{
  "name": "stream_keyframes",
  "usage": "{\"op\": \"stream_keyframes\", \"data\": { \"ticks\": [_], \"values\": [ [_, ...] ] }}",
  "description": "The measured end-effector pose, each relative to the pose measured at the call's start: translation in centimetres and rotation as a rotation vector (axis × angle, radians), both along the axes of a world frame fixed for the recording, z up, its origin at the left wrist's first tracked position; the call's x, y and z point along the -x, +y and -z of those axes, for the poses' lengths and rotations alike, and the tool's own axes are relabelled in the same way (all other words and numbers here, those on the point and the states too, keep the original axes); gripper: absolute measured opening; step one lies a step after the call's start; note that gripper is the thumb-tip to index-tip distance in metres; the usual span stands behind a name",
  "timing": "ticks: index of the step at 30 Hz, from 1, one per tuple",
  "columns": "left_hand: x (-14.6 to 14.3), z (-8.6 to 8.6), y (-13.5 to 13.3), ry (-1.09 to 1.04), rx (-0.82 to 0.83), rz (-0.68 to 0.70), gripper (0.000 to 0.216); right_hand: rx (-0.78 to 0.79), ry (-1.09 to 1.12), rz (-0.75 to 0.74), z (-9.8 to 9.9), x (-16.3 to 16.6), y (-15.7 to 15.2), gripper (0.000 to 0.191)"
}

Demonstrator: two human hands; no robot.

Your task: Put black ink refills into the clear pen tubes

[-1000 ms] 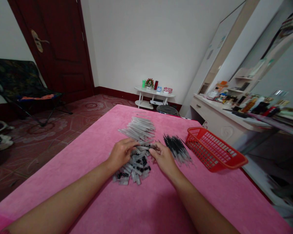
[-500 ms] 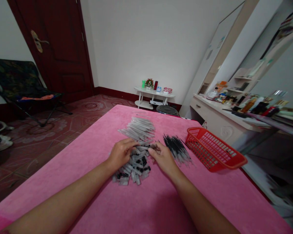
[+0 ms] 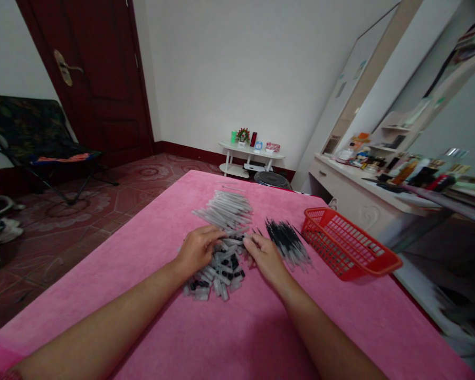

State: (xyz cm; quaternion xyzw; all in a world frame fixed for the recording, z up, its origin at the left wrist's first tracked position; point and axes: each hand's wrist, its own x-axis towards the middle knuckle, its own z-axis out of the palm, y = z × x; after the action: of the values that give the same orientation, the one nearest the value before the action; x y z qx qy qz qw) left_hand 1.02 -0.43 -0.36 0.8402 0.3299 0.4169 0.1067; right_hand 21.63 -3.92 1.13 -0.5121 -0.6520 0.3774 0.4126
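Note:
Over the far edge of a heap of translucent pen caps with black parts [image 3: 224,269], my two hands are close together. My left hand [image 3: 198,249] is closed, its thumb and fingers pinching what looks like a slim pen barrel that points toward the right hand. My right hand [image 3: 264,256] pinches at the heap's right side; its fingers hide whatever small piece they hold. Just beyond my hands lies a stack of clear pen barrels [image 3: 225,208]. A bundle of black-inked pen refills [image 3: 287,243] rests to the right of my right hand.
A red plastic basket [image 3: 350,245] sits at the right edge of the pink-covered table [image 3: 206,338]. Past it is a white dresser [image 3: 360,206] crowded with bottles. A small white stand [image 3: 251,151] is by the far wall, and a folding chair [image 3: 31,137] is at left.
The hands have barely moved; the right fingers have shifted slightly and closed over the piece that showed between the hands. The view has drifted a little.

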Motion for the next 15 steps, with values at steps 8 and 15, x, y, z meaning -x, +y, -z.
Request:
{"op": "stream_keyframes", "data": {
  "ticks": [8,15],
  "values": [
    [-0.01,0.08,0.03,0.007,-0.005,0.007,0.031,0.003,-0.011,0.01,0.45,-0.08,0.11,0.036],
    [0.03,0.29,0.12,0.01,-0.012,0.004,0.03,0.054,-0.021,0.0,-0.18,0.32,-0.14,0.04]
  ]
}}
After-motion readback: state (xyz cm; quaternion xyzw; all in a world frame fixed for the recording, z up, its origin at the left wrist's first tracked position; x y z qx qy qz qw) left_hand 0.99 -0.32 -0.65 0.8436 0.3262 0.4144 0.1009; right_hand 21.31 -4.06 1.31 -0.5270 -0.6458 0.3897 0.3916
